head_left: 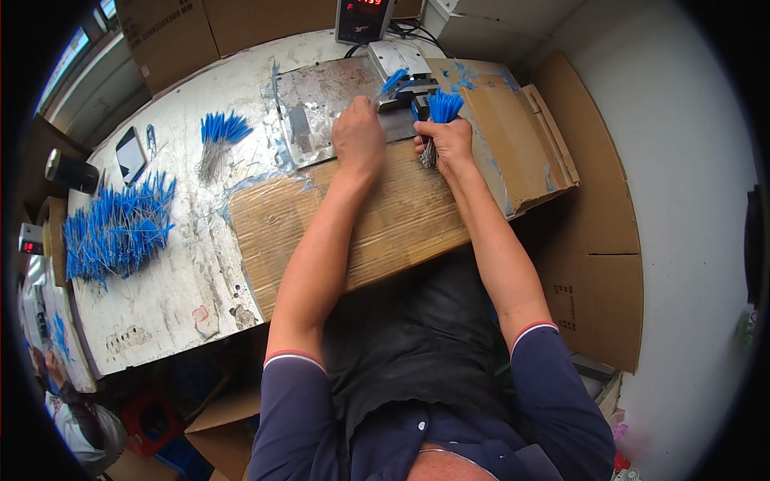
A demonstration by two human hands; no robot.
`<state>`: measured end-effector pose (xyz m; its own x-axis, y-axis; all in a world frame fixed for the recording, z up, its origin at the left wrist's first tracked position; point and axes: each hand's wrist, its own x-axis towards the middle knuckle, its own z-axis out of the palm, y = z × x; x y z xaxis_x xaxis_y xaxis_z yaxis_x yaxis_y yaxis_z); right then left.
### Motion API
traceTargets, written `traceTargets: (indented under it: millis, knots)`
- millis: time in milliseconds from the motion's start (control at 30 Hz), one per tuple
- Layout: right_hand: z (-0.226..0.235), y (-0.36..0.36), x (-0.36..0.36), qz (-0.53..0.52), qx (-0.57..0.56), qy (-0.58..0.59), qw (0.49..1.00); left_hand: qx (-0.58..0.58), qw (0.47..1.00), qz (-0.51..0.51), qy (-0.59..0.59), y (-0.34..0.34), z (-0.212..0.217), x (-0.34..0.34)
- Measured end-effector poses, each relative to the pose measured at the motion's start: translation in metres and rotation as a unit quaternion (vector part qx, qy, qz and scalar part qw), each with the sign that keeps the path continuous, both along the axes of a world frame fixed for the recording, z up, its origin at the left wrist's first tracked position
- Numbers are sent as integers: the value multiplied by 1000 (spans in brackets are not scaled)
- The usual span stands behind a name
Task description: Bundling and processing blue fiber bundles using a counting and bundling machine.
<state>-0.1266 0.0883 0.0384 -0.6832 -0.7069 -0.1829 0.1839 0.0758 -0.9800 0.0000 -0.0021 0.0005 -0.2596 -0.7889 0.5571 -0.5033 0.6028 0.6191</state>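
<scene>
My right hand (pixel 449 143) is wrapped round a bundle of thin wire pieces with blue tips (pixel 445 104); the blue ends fan out above the fist and the bare wire ends hang below it. My left hand (pixel 358 135) is closed just left of a small metal machine (pixel 399 60). From its fingertips a few blue-tipped wire pieces (pixel 393 82) seem to reach toward the machine's dark jaw; how many it pinches is hidden. Under the left hand lies a stained metal plate (pixel 321 88). Both forearms cross a cardboard sheet (pixel 353 228) along the table's front.
At left on the white worktable (pixel 176 297) lie a large heap of blue-tipped wires (pixel 120 228) and a smaller bunch (pixel 220 140). A phone (pixel 131 155) and a black cup (pixel 70 171) stand behind. A red-digit display box (pixel 363 20) is at the back; a carton (pixel 513 132) sits right.
</scene>
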Motion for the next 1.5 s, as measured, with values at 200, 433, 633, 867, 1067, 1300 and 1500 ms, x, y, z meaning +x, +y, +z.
traceTargets:
  millis: [200, 433, 633, 867, 1067, 1300, 1500]
  knots:
    - [0, -17, -4, -25, 37, 32, 998, -3, 999, 39, 27, 2, 5, 1]
    - [0, -18, -1, -48, -1, 8, 999, -62, 996, 4, 61, -1, 1, -2]
    - [-1, 5, -4, 8, -86, -102, 991, -42, 998, -28, 28, 1, 2, 2]
    - [-7, 11, -7, 2, -61, -84, 995, -34, 998, -46, 27, 3, 4, 0]
    - [-4, 16, -7, 16, -93, -137, 986, -39, 998, -50, 18, 2, 4, 2]
    - [-3, 17, -8, 38, -74, -115, 990, -79, 994, -72, -14, -1, -5, 1]
    - [-1, 8, -6, 26, -25, -52, 998, -45, 999, -8, -2, 0, -1, 1]
